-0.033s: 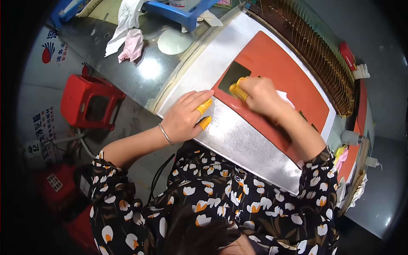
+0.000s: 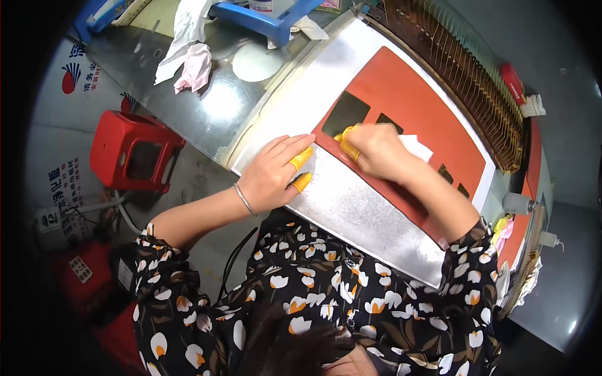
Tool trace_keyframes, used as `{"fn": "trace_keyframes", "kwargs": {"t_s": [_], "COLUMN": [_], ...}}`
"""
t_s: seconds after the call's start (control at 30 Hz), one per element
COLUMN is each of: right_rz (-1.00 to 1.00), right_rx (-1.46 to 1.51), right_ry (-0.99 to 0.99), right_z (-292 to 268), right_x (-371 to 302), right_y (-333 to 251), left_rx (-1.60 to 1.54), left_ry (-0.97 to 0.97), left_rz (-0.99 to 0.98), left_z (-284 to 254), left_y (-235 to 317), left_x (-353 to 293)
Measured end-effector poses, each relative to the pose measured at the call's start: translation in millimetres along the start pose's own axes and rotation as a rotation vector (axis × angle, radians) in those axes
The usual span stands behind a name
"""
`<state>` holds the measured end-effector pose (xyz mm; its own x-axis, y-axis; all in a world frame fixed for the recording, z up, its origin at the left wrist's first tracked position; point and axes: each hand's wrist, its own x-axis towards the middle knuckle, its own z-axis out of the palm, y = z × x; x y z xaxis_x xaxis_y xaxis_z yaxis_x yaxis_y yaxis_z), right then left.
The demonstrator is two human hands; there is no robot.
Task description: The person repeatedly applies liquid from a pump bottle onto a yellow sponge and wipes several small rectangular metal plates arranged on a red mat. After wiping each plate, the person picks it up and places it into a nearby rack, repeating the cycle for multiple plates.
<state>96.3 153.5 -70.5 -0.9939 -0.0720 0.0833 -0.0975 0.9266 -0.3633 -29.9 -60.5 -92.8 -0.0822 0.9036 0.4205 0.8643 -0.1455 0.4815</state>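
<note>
An orange-red sheet (image 2: 401, 81) with dark rectangular patches (image 2: 348, 114) lies on a white and bare-metal board. My left hand (image 2: 273, 169), with yellow finger cots on two digits, rests with its fingers stretched out on the board, fingertips at the sheet's near-left corner. Over the sheet, beside the largest dark patch, my right hand (image 2: 379, 151) is closed, with yellow-cotted fingertips pressed down by the sheet's near edge. Whatever is in its fingers is hidden. A white piece (image 2: 417, 148), perhaps paper or cloth, shows behind this hand on the sheet.
A rack of thin upright wires (image 2: 464, 81) runs along the far right side. Crumpled pink paper (image 2: 195, 66), white tissue (image 2: 187, 34) and a blue frame (image 2: 254, 19) lie at the upper left. A red stool (image 2: 128, 150) stands left, and a bottle (image 2: 518, 203) right.
My right hand has shifted slightly down and left along the sheet, uncovering more of the white piece and the dark patches. My left hand has stayed in place.
</note>
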Motion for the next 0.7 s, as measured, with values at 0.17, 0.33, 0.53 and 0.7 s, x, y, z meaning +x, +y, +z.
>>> {"fn": "trace_keyframes", "kwargs": {"t_s": [0.17, 0.33, 0.53, 0.7], "right_rz": [0.329, -0.014, 0.085, -0.101], "right_rx": [0.001, 0.000, -0.015, 0.030], "right_ry": [0.084, 0.046, 0.089, -0.101], "right_z": [-21, 13, -2, -19], "right_x": [22, 31, 44, -16], "right_y": [40, -12, 13, -49], "left_rx": [-0.010, -0.011, -0.048, -0.059], "left_ry": [-0.012, -0.054, -0.011, 0.012], "left_rz": [-0.006, -0.035, -0.010, -0.005], "left_z": [-1, -3, -4, -1], "left_y": [1, 1, -1, -4], "left_x": [1, 0, 3, 3]}}
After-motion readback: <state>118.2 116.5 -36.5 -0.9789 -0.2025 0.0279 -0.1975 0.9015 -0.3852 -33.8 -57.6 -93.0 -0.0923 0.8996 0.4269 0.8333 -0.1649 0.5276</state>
